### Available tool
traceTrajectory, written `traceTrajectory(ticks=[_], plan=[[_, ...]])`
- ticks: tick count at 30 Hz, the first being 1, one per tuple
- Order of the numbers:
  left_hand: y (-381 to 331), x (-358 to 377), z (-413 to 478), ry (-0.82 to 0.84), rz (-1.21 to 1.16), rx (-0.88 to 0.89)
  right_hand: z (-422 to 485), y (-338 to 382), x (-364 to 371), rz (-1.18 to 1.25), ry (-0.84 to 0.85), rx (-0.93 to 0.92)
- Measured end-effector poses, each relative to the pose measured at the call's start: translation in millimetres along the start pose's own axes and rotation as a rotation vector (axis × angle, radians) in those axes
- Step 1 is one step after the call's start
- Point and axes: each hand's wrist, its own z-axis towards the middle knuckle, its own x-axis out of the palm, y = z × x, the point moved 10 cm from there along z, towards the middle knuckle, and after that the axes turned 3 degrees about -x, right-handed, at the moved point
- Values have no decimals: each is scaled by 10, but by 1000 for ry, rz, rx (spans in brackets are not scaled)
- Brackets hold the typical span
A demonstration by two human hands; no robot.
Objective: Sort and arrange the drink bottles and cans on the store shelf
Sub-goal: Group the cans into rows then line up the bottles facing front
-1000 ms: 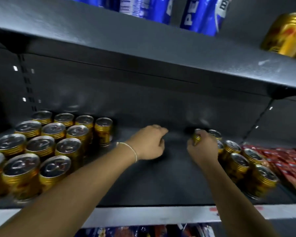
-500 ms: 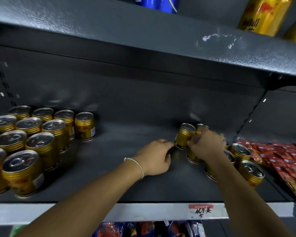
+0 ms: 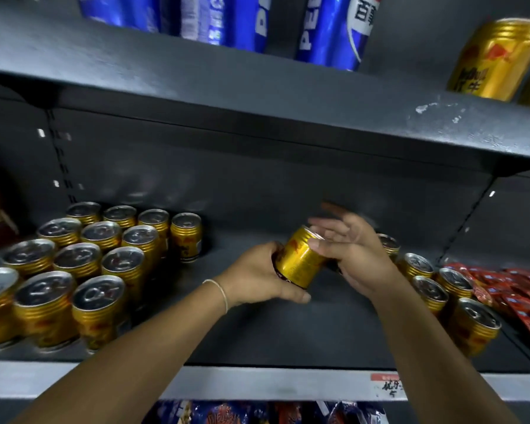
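A short gold can (image 3: 300,258) hangs tilted above the middle of the dark shelf (image 3: 257,325). My left hand (image 3: 257,273) grips its lower half from below. My right hand (image 3: 352,252) rests against its top with fingers spread and straight. On the left a block of several gold cans (image 3: 83,270) stands upright in rows. A smaller row of gold cans (image 3: 441,289) runs along the right, partly hidden behind my right forearm.
Red snack packets (image 3: 514,289) lie at the shelf's far right. The upper shelf (image 3: 257,96) carries blue Pepsi cans (image 3: 334,29) and tall gold cans (image 3: 496,59). Bare shelf floor lies between the two can groups. A price tag (image 3: 386,385) sits on the front rail.
My left hand has taken a gold can from the right group and lifted it off the shelf, tilted. My right hand has opened and its fingers now lie straight against the can's top.
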Motion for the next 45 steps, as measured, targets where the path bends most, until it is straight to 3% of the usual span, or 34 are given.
traceTrajectory(ticks=[4, 8, 15, 19, 26, 32, 45], plan=[[64, -603, -256, -340, 185, -25, -22, -83, 383, 94, -104, 82], [100, -941, -471, -462, 352, 4, -85, -202, 1002, 116, -64, 117], [373, -1413, -669, -168, 476, 20, -52, -525, 1512, 254, -120, 92], [522, -1772, -759, -206, 598, 19, -37, -884, 1777, 175, -127, 101], [912, -1843, -718, -121, 772, -30, 78, -1172, 2070, -3, -47, 119], [1011, -1747, -680, -92, 838, 25, 114, -1159, 2157, -191, -27, 7], [1017, -1722, -678, -74, 866, 7, 71, -1136, 2206, -305, -66, -76]])
